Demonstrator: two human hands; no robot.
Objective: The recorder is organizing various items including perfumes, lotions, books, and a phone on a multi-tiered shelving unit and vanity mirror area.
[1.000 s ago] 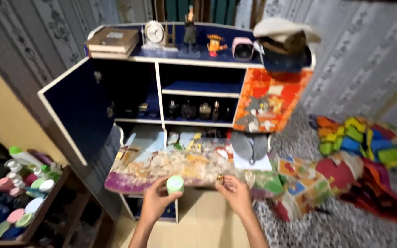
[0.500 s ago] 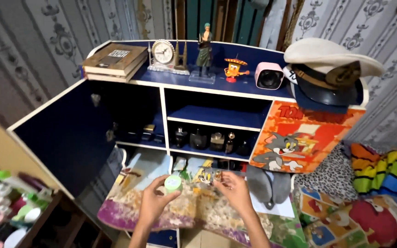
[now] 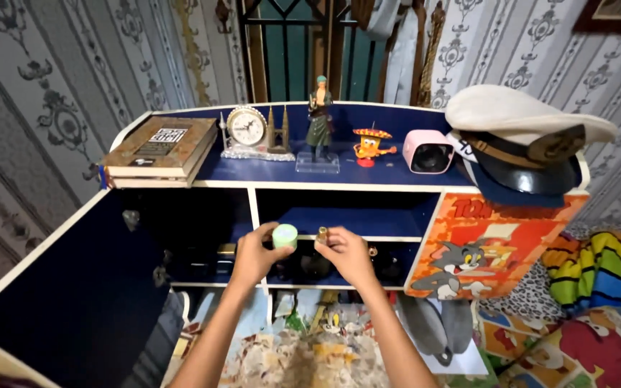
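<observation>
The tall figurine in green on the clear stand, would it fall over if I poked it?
Probably. The tall green-clad figurine is slim and upright, so likely top-heavy. Its flat clear plastic base is wider, which should help a little. Thin parts look breakable.

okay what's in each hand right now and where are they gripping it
The left hand pinches a small pale green round container by its side wall. The right hand holds a small gold-coloured object from below at the fingertips.

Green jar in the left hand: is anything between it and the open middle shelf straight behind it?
Nothing visible blocks it. The left hand holds the green jar just in front of the middle shelf, whose blue board looks bare. The right hand holds a small gold piece beside it, not in its path.
</observation>
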